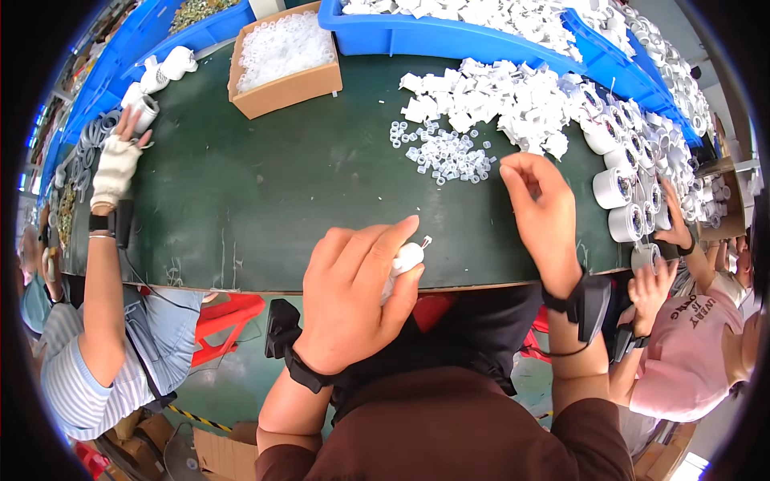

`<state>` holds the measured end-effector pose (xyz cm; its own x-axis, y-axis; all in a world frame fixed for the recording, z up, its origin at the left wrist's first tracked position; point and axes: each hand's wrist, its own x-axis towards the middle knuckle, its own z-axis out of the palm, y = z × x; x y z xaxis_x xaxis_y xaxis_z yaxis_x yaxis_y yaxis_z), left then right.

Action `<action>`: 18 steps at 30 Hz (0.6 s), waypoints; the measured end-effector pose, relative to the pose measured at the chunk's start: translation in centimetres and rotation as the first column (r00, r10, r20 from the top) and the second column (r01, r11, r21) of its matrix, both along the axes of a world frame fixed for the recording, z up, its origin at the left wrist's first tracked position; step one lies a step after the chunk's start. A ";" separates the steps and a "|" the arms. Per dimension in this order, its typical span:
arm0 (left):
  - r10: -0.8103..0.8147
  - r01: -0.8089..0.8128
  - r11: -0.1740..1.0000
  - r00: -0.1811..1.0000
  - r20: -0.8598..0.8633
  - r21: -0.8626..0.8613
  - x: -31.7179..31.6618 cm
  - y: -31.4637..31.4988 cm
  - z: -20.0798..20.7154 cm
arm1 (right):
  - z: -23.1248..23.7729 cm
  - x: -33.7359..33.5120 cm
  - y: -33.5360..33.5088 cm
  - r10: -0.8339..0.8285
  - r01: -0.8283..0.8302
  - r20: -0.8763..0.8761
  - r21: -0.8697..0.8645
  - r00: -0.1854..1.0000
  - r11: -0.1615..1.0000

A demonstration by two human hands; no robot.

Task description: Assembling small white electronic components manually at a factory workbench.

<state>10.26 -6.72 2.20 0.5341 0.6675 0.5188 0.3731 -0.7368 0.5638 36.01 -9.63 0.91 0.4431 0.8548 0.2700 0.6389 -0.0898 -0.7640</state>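
Observation:
My left hand (pixel 353 280) is closed around a small white rounded part (pixel 409 258), held over the front edge of the green table. A short wire with a tiny white connector (pixel 427 240) sticks out of its top; the rest is hidden by my fingers. My right hand (pixel 541 208) hovers at the near right of a pile of small clear plastic rings (pixel 453 156), thumb and forefinger pinched together. Whatever may be between those fingertips is too small to make out. Behind the rings lies a heap of white angular plastic pieces (pixel 513 100).
Blue bins (pixel 449 36) of white parts line the back, beside a cardboard box (pixel 285 96) of clear pieces. White cylindrical housings (pixel 613 188) stand at the right. Co-workers' hands reach in at both sides, a gloved one (pixel 116 170) at the left. Red stools (pixel 228 325) stand below.

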 end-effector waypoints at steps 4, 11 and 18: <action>0.053 -0.050 0.998 0.997 0.061 -0.047 0.8 -0.4 -0.4 | -0.2 1.9 1.6 0.142 -0.146 0.220 0.002 0.965 0.989; 0.107 -0.107 0.993 0.994 0.017 -0.045 -0.1 -0.9 0.1 | 1.2 -0.1 -0.2 0.074 -0.073 -0.218 0.014 0.973 0.997; 0.079 -0.079 0.995 0.997 0.006 -0.054 -0.6 -1.6 1.0 | 4.1 -7.7 -4.8 0.402 -0.434 -0.626 0.111 0.668 0.894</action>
